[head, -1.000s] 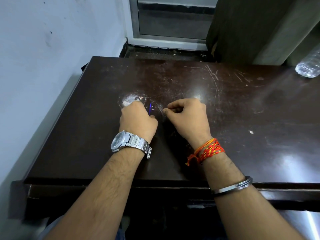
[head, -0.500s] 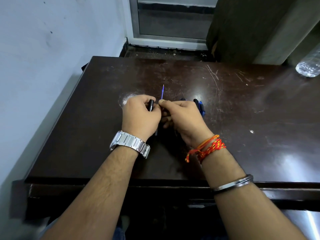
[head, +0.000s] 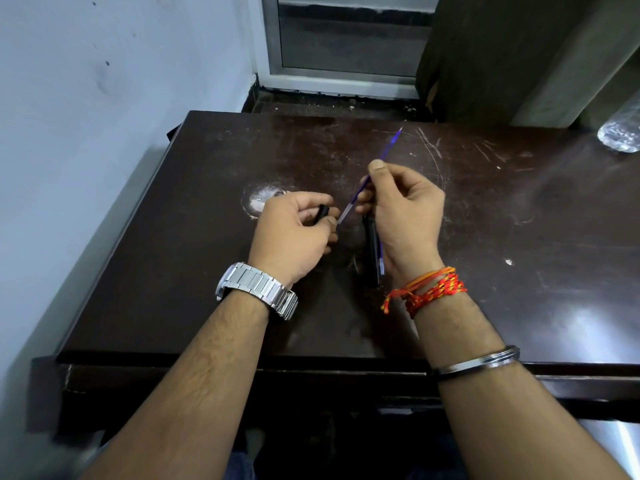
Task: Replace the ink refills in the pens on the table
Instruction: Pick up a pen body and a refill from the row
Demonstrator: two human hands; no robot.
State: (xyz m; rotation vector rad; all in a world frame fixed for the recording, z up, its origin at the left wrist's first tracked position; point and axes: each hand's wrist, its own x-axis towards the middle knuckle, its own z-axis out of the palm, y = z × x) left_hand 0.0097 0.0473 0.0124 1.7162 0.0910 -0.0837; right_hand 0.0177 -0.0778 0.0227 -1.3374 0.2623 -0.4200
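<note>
Our right hand [head: 403, 216] pinches a blue refill [head: 377, 166] above the worktop [head: 173, 271], pens [head: 372, 251] tucked beneath; our left hand [head: 294, 233] grips a black barrel [head: 322, 213]. Refill out, reassembly and remaining pens likely left.

Bare table [head: 519, 237]; bottle [head: 621, 131] far right.

Dark brown scratched wooden tabletop [head: 519, 237], pale worn patch [head: 261, 199] near its middle. Clear plastic water bottle [head: 621, 133] at far right edge. Light blue painted wall [head: 104, 98] alongside; grey metal-framed door [head: 339, 39] beyond.
</note>
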